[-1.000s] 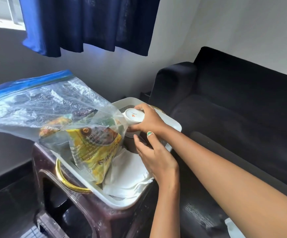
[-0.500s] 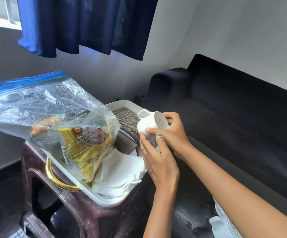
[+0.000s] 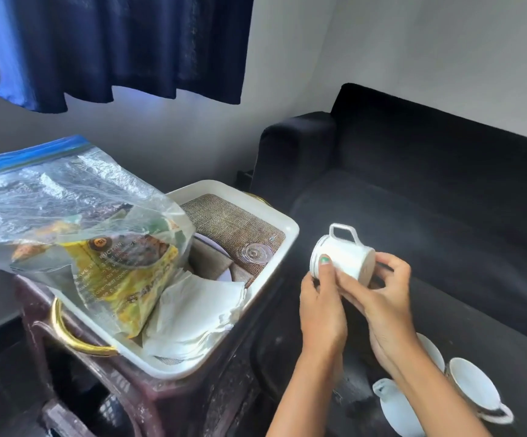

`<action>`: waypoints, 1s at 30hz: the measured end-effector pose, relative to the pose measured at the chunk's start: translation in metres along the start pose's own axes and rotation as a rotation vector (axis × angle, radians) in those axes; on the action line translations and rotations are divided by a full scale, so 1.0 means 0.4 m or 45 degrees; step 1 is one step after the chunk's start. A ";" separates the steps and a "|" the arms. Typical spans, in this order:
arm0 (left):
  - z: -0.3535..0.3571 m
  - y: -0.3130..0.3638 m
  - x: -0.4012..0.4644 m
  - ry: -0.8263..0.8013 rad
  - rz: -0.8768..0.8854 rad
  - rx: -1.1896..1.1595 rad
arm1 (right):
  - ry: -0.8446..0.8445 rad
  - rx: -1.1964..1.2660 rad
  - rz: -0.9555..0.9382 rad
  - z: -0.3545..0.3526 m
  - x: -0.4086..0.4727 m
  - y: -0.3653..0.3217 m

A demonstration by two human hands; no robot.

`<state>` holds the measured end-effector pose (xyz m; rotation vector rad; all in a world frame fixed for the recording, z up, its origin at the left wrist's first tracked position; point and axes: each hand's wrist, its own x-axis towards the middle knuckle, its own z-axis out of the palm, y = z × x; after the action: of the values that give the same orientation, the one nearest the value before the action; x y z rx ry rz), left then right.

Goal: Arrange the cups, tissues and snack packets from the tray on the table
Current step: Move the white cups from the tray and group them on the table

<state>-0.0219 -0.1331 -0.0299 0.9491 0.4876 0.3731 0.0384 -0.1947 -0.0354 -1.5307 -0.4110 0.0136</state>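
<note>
Cup [image 3: 344,258]: white, tipped on its side, handle up, held in the air over the dark table [image 3: 334,402], to the right of the tray and clear of it. You gripped it with both hands. Your left hand [image 3: 320,310] closed on the rim end, thumb laid across the wall. Your right hand [image 3: 378,298] closed round the base end, fingers curled behind it.

Tray [image 3: 274,266]: white, gold handle at the near left end, resting on a dark brown stand [image 3: 173,402]. A woven mat lined its floor.

Bag [image 3: 66,216]: clear plastic with a blue zip strip, leaning out of the tray's left part. A yellow snack packet [image 3: 123,279] showed through it; other packets inside were too blurred to tell apart.

Tissues [image 3: 192,316]: white, a loose pile in the tray's near end, just beside the bag.

Glass [image 3: 254,253]: clear, standing on the mat at the tray's right wall.

Other cups [image 3: 473,389]: white, on the table below your right forearm, partly hidden by it.

Sofa [image 3: 429,171]: black, behind the table.

Curtain [image 3: 114,45]: dark blue, hanging above the tray.
</note>
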 end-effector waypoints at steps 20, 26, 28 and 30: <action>-0.010 -0.048 -0.009 -0.230 0.526 0.639 | -0.405 -0.813 -0.072 -0.246 -0.033 -0.088; 0.043 -0.071 -0.041 -0.486 0.590 0.745 | -0.440 -0.998 -0.033 -0.314 -0.066 -0.107; 0.067 -0.078 -0.051 -0.546 0.586 0.775 | -0.415 -1.017 -0.029 -0.347 -0.077 -0.124; 0.093 -0.087 -0.063 -0.608 0.568 0.801 | -0.379 -1.002 -0.015 -0.381 -0.088 -0.144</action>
<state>-0.0193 -0.1897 -0.0349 1.7159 -0.0692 0.3811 0.0323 -0.3538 0.0137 -2.3140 -0.7149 0.0782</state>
